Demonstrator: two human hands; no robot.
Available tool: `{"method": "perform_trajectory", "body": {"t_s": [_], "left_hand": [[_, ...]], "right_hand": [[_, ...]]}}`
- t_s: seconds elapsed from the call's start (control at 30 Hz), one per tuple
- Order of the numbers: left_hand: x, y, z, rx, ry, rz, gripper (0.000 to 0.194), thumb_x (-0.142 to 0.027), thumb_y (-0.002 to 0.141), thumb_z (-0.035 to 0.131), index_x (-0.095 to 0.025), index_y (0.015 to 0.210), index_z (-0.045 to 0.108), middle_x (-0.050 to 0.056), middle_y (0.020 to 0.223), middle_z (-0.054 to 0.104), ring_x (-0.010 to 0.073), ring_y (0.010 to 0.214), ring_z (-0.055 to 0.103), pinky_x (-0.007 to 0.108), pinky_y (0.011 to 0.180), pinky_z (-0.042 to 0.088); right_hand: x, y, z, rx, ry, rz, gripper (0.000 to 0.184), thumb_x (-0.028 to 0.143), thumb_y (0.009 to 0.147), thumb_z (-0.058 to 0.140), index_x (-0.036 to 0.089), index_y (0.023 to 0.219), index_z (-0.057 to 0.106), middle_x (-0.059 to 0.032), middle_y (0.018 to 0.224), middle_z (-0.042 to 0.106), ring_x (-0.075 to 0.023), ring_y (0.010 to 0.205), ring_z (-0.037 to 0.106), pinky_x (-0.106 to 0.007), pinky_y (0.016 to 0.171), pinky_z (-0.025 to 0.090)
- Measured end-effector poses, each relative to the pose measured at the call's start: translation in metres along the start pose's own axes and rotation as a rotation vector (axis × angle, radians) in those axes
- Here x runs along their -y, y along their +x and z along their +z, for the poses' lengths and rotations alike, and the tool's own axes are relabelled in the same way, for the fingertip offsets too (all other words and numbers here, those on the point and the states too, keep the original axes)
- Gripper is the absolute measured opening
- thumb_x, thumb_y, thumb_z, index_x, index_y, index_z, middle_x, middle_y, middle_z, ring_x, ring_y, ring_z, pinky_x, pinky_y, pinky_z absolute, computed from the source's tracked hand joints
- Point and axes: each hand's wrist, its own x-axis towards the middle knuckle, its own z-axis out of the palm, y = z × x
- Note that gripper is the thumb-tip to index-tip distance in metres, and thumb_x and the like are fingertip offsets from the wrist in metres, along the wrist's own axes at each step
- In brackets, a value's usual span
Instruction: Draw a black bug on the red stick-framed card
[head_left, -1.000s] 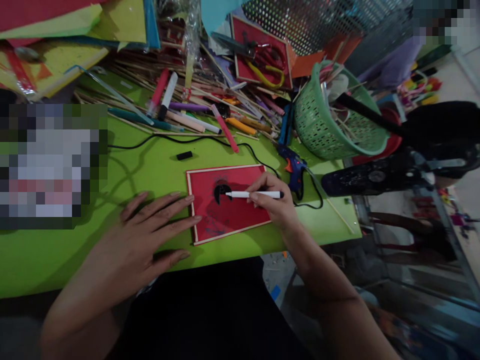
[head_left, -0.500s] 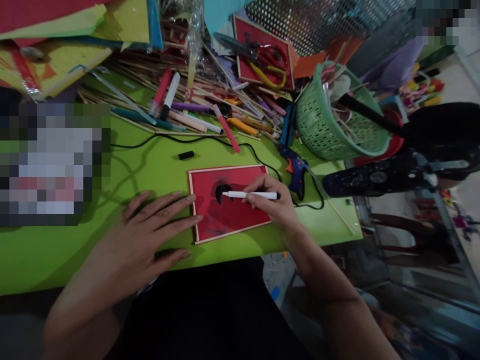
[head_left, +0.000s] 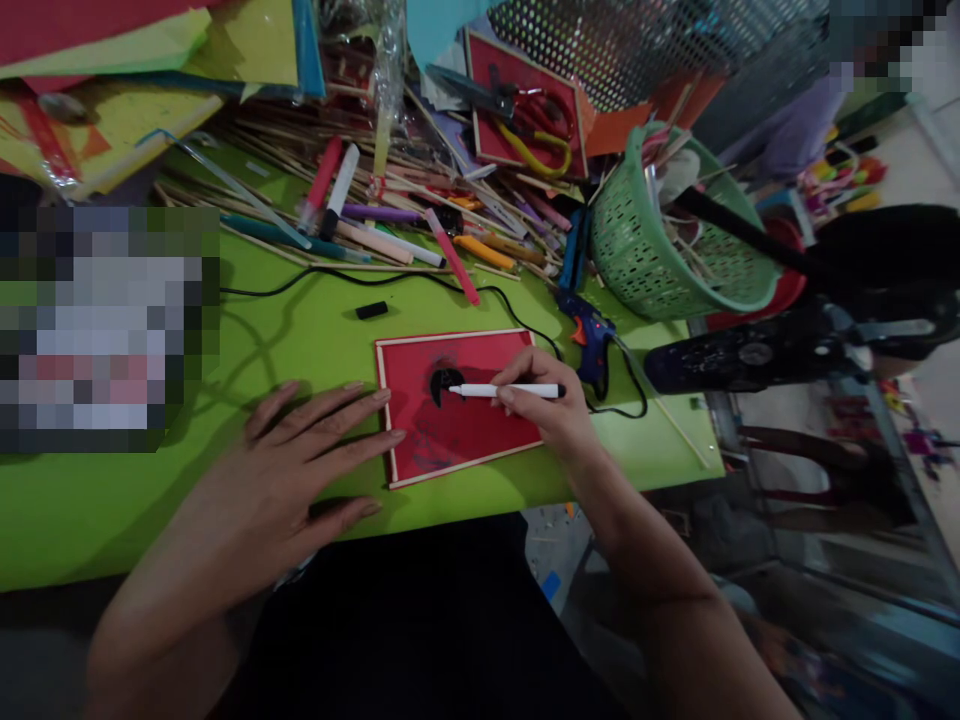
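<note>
A red card edged with thin wooden sticks lies on the green tabletop. Dark lines and a filled black patch are drawn on it. My right hand pinches a white marker, its tip at the black patch. Spread flat, my left hand rests at the card's left side, two fingertips over the stick border. A black marker cap lies beyond the card.
Behind the card lie several markers and thin sticks. A glue gun with a black cord lies to the right, near a green basket. Scissors rest on another framed red card at the back. Coloured paper is stacked back left.
The white marker and its tip have shifted slightly right over the black patch, which looks a little more filled in. My left hand stays in place.
</note>
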Motion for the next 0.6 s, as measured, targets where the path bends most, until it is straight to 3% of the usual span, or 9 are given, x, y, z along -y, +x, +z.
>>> {"method": "perform_trajectory", "body": {"t_s": [0.33,0.6], "left_hand": [[0.0017,-0.0002,0.0008,-0.008,0.065,0.045,0.047,-0.059,0.121,0.048,-0.047,0.164,0.063,-0.008,0.186,0.054,0.026,0.169,0.056,0.051,0.148,0.022],[0.001,-0.0013,-0.0025,0.071,0.08,0.007,0.052,-0.063,0.117,0.054,-0.047,0.165,0.065,-0.006,0.184,0.057,0.0347,0.167,0.059,0.061,0.145,0.032]], "right_hand": [[-0.0002,0.0017,0.0002,-0.033,0.016,-0.005,0.026,0.044,0.081,0.094,0.025,0.085,0.077,0.0002,0.073,0.074,-0.0147,0.061,0.054,-0.03,0.055,0.037],[0.0,0.0015,-0.0016,-0.036,-0.015,0.038,0.026,0.047,0.08,0.094,0.027,0.085,0.077,0.0,0.075,0.074,-0.016,0.064,0.054,-0.032,0.057,0.038]]}}
